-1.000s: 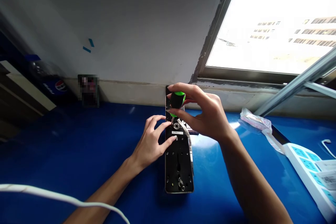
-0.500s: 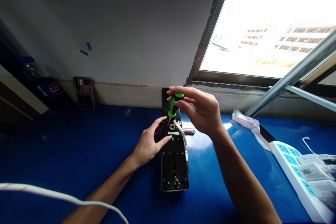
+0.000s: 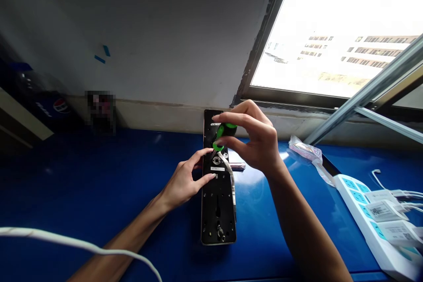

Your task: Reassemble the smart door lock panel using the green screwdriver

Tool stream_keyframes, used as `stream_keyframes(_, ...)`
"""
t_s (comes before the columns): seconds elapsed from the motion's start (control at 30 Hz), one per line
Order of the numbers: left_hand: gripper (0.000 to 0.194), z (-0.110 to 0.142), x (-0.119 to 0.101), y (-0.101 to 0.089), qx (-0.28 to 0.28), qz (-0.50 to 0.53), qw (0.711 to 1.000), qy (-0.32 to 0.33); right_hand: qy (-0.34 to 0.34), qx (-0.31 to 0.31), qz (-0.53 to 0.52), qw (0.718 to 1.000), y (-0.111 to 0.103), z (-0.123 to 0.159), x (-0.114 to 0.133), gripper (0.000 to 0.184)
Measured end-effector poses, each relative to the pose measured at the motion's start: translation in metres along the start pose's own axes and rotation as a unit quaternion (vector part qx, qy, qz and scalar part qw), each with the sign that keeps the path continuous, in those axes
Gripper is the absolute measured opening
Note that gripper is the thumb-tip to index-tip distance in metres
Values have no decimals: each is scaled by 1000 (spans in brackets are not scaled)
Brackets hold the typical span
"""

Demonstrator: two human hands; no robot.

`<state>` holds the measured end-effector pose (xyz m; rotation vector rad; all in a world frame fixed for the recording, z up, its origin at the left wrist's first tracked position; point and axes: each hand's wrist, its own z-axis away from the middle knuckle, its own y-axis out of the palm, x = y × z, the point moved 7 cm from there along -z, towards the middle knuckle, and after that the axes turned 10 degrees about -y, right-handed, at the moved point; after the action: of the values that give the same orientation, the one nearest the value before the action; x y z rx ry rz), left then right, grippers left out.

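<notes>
A black metal back plate of a door lock lies lengthwise on the blue table, with a white sticker and a round opening in its middle. My right hand pinches a screwdriver with a green and black handle above the plate's upper part. The shaft points down to the plate, and the fingers hide the tip. My left hand rests its spread fingers on the plate's left edge. A flat white ribbon cable runs down the plate's right side.
A small flat item lies beside the plate. To the right are a pink packet and a white power strip with plugged-in adapters. A white cable crosses the front left. A metal rail slants before the window.
The screwdriver handle has turned in my right hand and now leans further right. The view has shifted slightly, moving the scene left. My left hand stays on the plate.
</notes>
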<state>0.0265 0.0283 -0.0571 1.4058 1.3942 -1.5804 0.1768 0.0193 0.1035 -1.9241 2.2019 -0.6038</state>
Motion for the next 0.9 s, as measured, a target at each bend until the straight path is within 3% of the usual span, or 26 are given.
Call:
stream_keyframes(0.17,64,1,-3,0,9,-2,1000,4,56,39,-118,991,7,3,-6,40)
stream_keyframes(0.3,63,0,-2,0,12,-13,1000,-4,12,-16,-44,999,-3,1,-4,32)
stream_keyframes(0.37,62,0,-2,0,14,-14,1000,-1,13,-3,-30,999,-2,2,-4,30)
stream_keyframes(0.47,61,0,-3,-1,12,-19,1000,5,69,53,-138,987,9,6,-8,40)
stream_keyframes(0.53,61,-1,-3,-1,8,-25,1000,4,95,56,-188,976,12,9,-11,44)
stream_keyframes(0.73,60,-1,-2,-2,8,-20,1000,-4,24,-1,-51,998,-1,4,-6,36)
stream_keyframes(0.9,59,-1,-2,-1,13,-13,1000,-7,99,45,-167,980,9,7,-12,41)
